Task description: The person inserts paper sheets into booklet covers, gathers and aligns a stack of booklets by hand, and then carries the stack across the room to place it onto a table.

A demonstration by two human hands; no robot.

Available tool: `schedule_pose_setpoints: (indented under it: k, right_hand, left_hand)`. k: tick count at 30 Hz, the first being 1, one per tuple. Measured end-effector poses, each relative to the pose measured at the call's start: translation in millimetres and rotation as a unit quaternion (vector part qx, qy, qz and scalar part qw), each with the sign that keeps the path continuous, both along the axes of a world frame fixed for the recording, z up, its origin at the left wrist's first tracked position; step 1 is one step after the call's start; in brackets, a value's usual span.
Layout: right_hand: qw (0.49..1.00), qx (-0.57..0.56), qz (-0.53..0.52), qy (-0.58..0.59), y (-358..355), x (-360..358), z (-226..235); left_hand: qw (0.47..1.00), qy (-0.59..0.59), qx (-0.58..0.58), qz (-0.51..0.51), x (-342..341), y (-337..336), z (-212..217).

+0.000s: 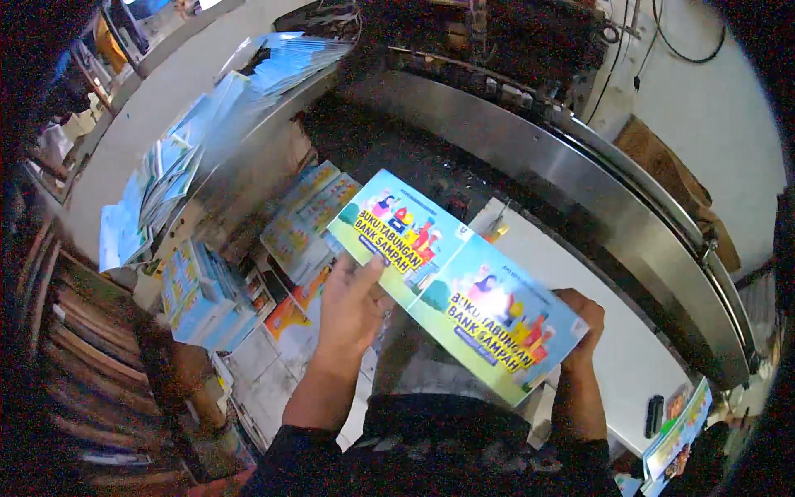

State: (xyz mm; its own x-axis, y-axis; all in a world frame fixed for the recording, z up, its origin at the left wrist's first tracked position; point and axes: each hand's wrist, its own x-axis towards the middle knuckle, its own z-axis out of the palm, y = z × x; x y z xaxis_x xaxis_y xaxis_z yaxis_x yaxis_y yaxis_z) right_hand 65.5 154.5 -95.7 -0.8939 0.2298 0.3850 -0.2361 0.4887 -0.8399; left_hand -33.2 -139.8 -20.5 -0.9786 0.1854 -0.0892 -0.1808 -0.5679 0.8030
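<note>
A glossy printed booklet cover (439, 286) is held tilted in front of my body, with light glinting off its right part. Two matching pictures lie side by side on it, in blue, green and yellow with small cartoon figures. My left hand (354, 300) grips its lower left edge, the thumb on the printed face and the other fingers partly behind. Around the right end, my right hand (582, 325) is closed, with most of its fingers hidden behind. Whether it is one piece or several stacked together, I cannot tell.
Fanned blue booklets (178, 161) lie along a pale surface at the upper left. Beneath are booklet stacks (207, 302) and more printed stacks (306, 219). A long metal machine edge (530, 149) crosses behind. On the white table (625, 356), a small black object (654, 416) sits near colourful sheets (679, 439).
</note>
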Motion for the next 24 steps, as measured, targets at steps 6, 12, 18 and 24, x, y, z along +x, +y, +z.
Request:
schedule_pose_setpoints:
  k: [6,12,18,24]
  right_hand:
    - [0.949,-0.300,-0.073,-0.062,-29,30,26]
    - [0.890,-0.353,-0.135,-0.254,-12,47,-29]
    - [0.820,-0.502,-0.154,-0.228,-22,61,-24]
    - [0.836,-0.507,-0.063,-0.198,-17,67,-28]
  left_hand:
    - [0.847,0.320,-0.417,0.081,-19,-41,-50]
    - [0.879,0.097,-0.445,-0.140,4,-42,-79]
    - [0.977,0.049,-0.196,-0.076,19,-47,-76]
    - [0.949,0.073,-0.292,-0.090,41,-58,-45]
